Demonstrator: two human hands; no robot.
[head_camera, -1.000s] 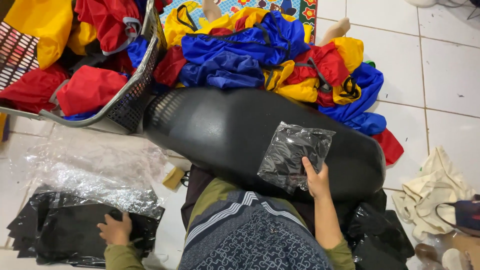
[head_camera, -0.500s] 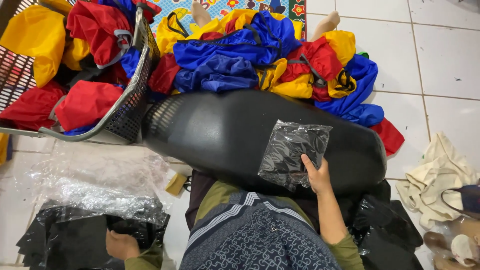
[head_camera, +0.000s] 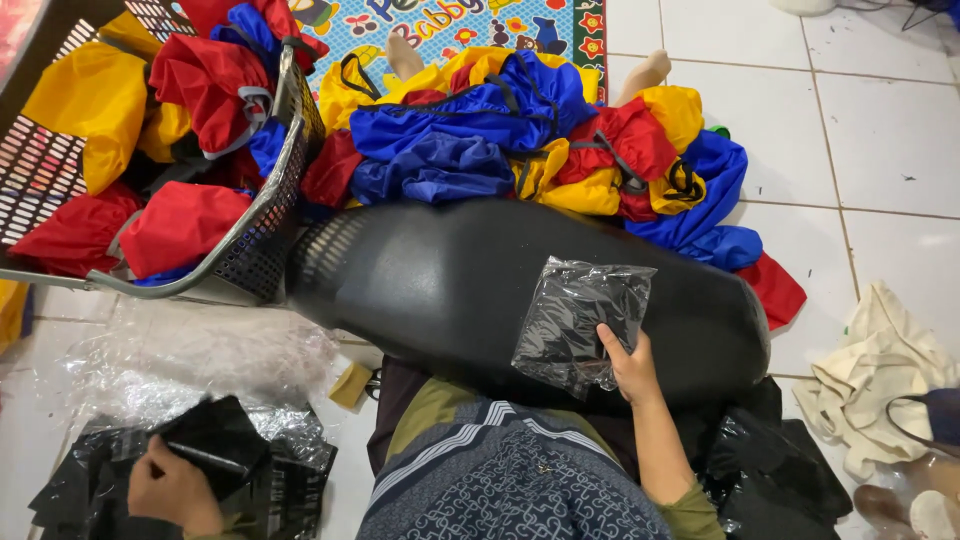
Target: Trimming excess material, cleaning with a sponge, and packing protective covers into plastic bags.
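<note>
A: Right hand (head_camera: pixel 632 368) presses the clear-wrapped black packet (head_camera: pixel 580 322) on the curved black seat (head_camera: pixel 450 285) — it may slide off

B: Yes, and the left hand (head_camera: pixel 172 490), closed around a black folded piece (head_camera: pixel 215 452) at near left, holds it loosely

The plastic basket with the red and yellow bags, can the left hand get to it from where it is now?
Probably yes. The left hand is down on a black folded piece, the basket sits just beyond, and only crinkly clear plastic lies flat between them.
</note>
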